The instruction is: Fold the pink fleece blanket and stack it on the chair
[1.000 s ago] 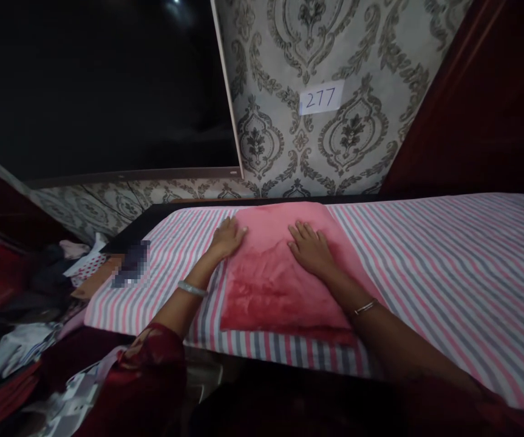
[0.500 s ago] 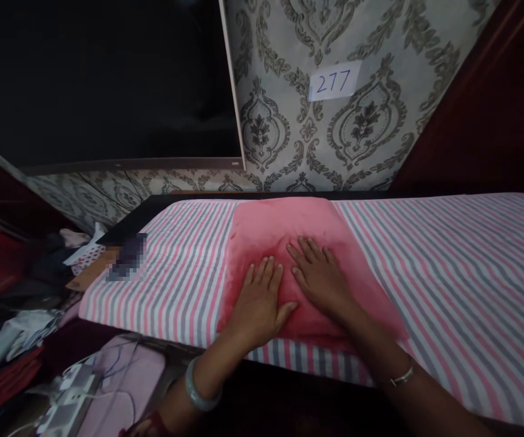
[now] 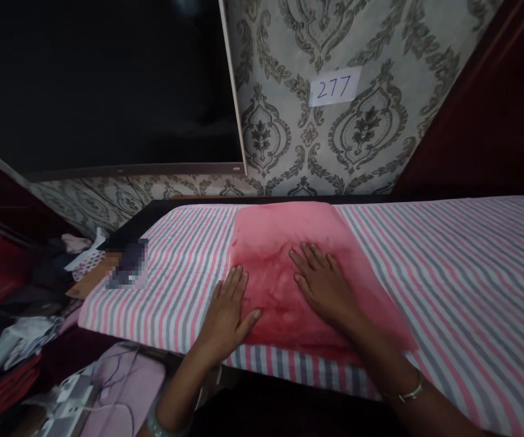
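A pink plush cloth point(image 3: 284, 255) lies flat on a bed covered with a pink, grey and white striped sheet point(image 3: 462, 267). My right hand point(image 3: 323, 282) rests palm down on the middle of the cloth, fingers spread. My left hand point(image 3: 227, 312) lies flat at the cloth's near left edge, half on the striped sheet, thumb on the cloth. Neither hand grips anything. A bangle sits on each wrist.
A dark screen point(image 3: 102, 85) hangs on the patterned wall, beside a paper label reading 277 point(image 3: 334, 88). A dark headboard ledge point(image 3: 138, 221) runs behind the bed. Piled clothes point(image 3: 11, 303) and a power strip with cables point(image 3: 70, 394) lie at the left.
My left hand went from the cloth's far left edge to its middle, then slid left to the near left edge. My right hand stayed on the cloth's middle.
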A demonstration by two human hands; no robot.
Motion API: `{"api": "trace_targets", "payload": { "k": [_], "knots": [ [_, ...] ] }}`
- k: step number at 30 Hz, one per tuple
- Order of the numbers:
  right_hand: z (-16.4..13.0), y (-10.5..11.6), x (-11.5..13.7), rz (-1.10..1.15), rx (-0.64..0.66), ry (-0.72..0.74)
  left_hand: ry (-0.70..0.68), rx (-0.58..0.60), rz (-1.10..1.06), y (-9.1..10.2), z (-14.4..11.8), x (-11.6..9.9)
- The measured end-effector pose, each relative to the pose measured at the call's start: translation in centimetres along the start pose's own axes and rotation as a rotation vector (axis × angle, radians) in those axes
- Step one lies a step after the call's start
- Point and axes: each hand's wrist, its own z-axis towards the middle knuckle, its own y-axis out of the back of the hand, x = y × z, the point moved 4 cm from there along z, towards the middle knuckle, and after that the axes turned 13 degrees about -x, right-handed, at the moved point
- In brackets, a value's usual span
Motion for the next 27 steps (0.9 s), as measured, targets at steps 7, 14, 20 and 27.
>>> {"api": "trace_targets", "payload": {
  "k": [7, 14, 20, 27],
  "knots": [
    [0.3, 0.0, -0.1, 0.021, 0.039, -0.008, 0.070, 0.092, -0.050, 2.1, 1.5, -0.1],
    [3.8, 2.0, -1.1, 0.061, -0.027, -0.018, -0.129, 0.109, -0.103, 2.4, 8.0, -4.9],
    [4.9, 0.5, -1.5, -0.042, 0.017, -0.023, -0.170, 0.129, 0.028, -1.1, 11.7, -4.2],
    [3.7, -1.5, -2.0, -0.044, -0.032, -0.026, -0.057, 0.036, 0.127, -1.9, 11.2, 0.0]
  ]
}}
